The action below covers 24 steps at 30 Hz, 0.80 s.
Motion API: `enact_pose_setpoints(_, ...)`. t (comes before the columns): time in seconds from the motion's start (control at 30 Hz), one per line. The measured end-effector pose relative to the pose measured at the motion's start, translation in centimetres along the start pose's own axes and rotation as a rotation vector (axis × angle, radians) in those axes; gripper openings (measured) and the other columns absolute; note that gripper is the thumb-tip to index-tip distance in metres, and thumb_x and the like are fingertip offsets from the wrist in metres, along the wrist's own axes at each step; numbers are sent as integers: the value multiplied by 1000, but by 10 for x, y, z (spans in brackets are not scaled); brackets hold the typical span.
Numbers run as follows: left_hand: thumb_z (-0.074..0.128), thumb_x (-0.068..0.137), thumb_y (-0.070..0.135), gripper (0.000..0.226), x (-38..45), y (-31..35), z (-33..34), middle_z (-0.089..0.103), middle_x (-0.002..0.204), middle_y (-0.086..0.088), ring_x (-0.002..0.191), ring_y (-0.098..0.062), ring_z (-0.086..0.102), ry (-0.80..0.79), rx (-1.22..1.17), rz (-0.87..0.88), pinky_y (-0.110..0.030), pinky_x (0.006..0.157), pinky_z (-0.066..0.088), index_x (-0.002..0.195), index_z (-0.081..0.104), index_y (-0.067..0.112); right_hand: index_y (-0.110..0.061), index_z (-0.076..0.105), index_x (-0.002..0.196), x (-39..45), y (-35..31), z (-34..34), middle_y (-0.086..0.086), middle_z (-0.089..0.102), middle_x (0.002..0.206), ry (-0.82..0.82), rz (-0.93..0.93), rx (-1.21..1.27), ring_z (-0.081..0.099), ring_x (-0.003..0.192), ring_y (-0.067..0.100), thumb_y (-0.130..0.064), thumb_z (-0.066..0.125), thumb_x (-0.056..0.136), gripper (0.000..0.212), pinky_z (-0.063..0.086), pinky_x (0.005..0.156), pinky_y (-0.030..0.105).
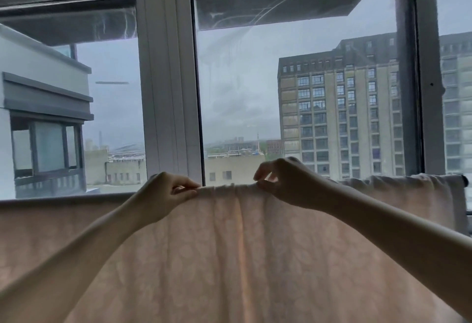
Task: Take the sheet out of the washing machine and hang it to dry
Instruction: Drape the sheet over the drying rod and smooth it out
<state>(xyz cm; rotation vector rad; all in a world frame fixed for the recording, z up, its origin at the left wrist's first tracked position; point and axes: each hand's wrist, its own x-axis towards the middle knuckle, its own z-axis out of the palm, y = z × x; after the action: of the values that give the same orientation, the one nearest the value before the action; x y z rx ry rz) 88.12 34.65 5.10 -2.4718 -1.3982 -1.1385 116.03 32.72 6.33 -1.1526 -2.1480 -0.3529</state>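
Up at the window (168, 92), the sheet (229, 259) is already out of the machine and draped over a rail (463, 178), whose dark end cap peeks out at the far right. So the big part looks done: the pale pink cloth hangs down in front of the glass, filling the lower half of the view. What's left, by my read, is tidying, because the top edge is bunched into small gathers between the 2 hands, and it needs spreading flat along the rail.

Left hand (166, 192) has its fingers curled, thumb and fingertips pinching the gathered top edge. Right hand (283, 182) does the same just beside it, its grip nipping the fold from the other side, a spare finger lifted clear. Both hands are close together, with only the short puckered stretch between them.

The sheet's long axis runs left to right along the rail, parallel to the window; its vertical folds drop straight down from the top edge. The bottom hem is out of view, so I can't say how it hangs down there.
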Motion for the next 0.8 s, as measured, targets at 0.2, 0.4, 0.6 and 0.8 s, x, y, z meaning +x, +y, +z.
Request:
enact_pose_setpoints(0.2, 73, 83, 25, 11, 2, -13, -2, 72, 70, 7, 70, -4, 65, 87, -136, 35, -12, 59, 45, 80, 79, 17, -13, 70, 95, 10, -16, 20, 0, 70, 91, 70, 119, -24, 63, 78, 10, -21, 61, 91, 13, 54, 78, 28)
enact_pose_setpoints(0.4, 66, 89, 20, 12, 14, -13, 5, 70, 74, 6, 73, -9, 64, 185, -132, 28, -25, 69, 47, 81, 74, 18, -8, 61, 84, 12, -2, 1, 8, 65, 79, 260, 307, -36, 61, 74, 19, -15, 52, 96, 16, 51, 69, 32)
enact_pose_setpoints(0.6, 67, 89, 29, 12, 9, -8, 18, 70, 76, 10, 74, -7, 64, 226, -98, 25, -29, 71, 52, 82, 72, 22, -12, 65, 83, -5, 15, -11, -1, 63, 73, 85, 373, -63, 64, 73, 14, -18, 61, 92, 12, 42, 58, 12)
enact_pose_setpoints(0.8, 65, 90, 28, 8, 9, -2, 17, 69, 77, 10, 75, -7, 64, 216, -69, 63, -30, 73, 54, 86, 71, 24, -10, 67, 98, -12, 15, -19, -1, 66, 91, -5, 347, -41, 62, 81, 8, -14, 57, 91, 12, 43, 63, 10)
